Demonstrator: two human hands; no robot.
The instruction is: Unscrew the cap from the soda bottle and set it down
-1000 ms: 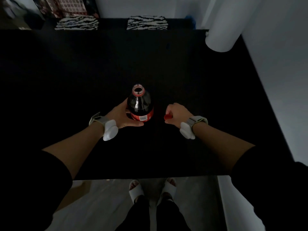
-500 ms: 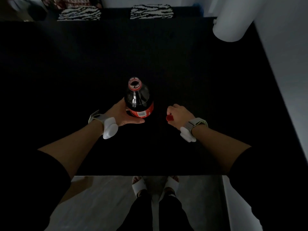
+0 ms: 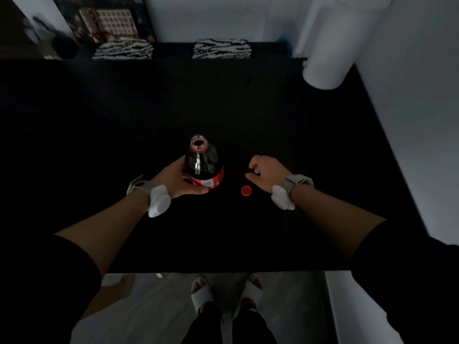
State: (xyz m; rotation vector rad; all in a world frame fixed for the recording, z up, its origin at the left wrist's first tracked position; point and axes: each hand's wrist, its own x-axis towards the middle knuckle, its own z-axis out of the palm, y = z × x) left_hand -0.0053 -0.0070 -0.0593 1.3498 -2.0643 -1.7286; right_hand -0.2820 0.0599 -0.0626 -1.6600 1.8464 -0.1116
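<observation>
We see cap (image 3: 246, 190) lying on black table (image 3: 310, 145), just beside soda bottle (image 3: 204, 163). Cap small, light, rigid; we pinch by rim. Bottle nearly full, likely heavy; left hand (image 3: 173, 178) wraps lower body. Right hand (image 3: 267, 172) loose, empty.

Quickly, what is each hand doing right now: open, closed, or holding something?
Left hand: closed around the soda bottle, holding it upright on the table.
Right hand: open, holding nothing; the red cap lies on the table beside it.
</observation>
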